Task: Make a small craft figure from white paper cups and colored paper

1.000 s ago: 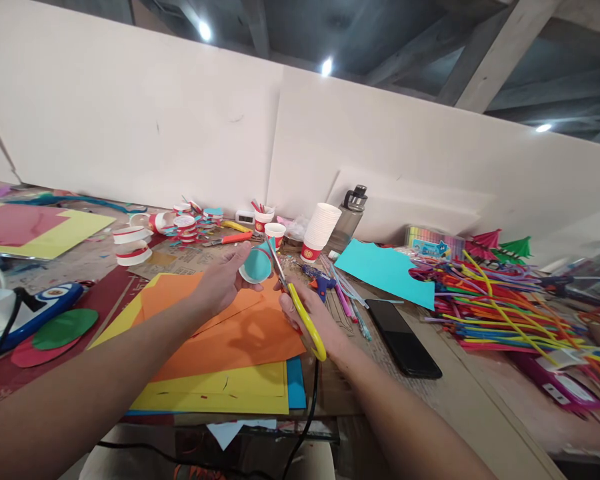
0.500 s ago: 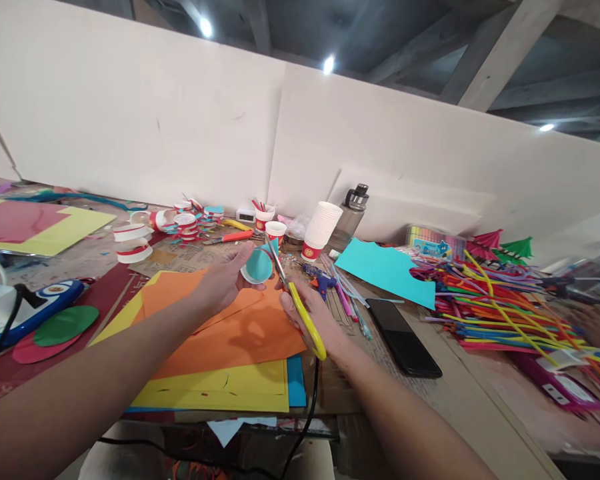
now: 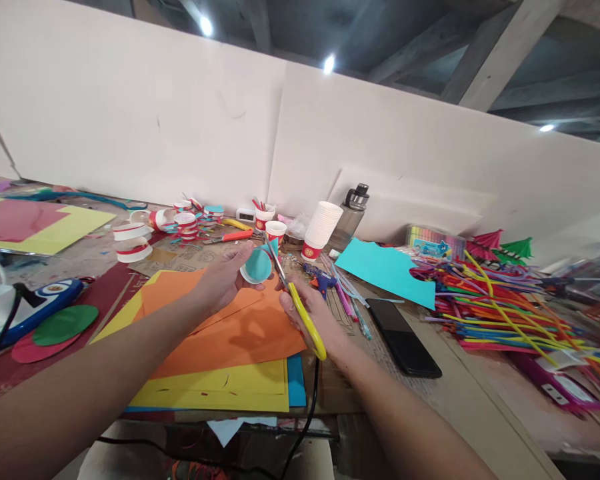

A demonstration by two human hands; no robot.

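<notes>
My left hand (image 3: 224, 277) is closed on a short cut piece of paper cup (image 3: 257, 265), whose round face is covered in teal paper. A bit of teal paper stands out at its right edge. My right hand (image 3: 307, 307) grips scissors with yellow handles (image 3: 305, 323). Their blades point up and away, right beside the teal paper edge; whether they touch it I cannot tell. Under both hands lie orange paper sheets (image 3: 220, 353) on top of yellow ones (image 3: 260, 388). A white and red paper cup (image 3: 276, 229) stands just behind the blades.
Stacked paper cups (image 3: 323, 227) and a grey bottle (image 3: 347, 220) stand by the white partition. To the right are a glue gun (image 3: 323, 283), black phone (image 3: 404, 339), teal paper (image 3: 385, 270) and pipe cleaners (image 3: 500, 307). Cut cup rings (image 3: 133, 243) and a power strip (image 3: 55, 297) are left.
The cup piece and my left hand have shifted very slightly. At the far right, another person's hand has moved largely out of sight.
</notes>
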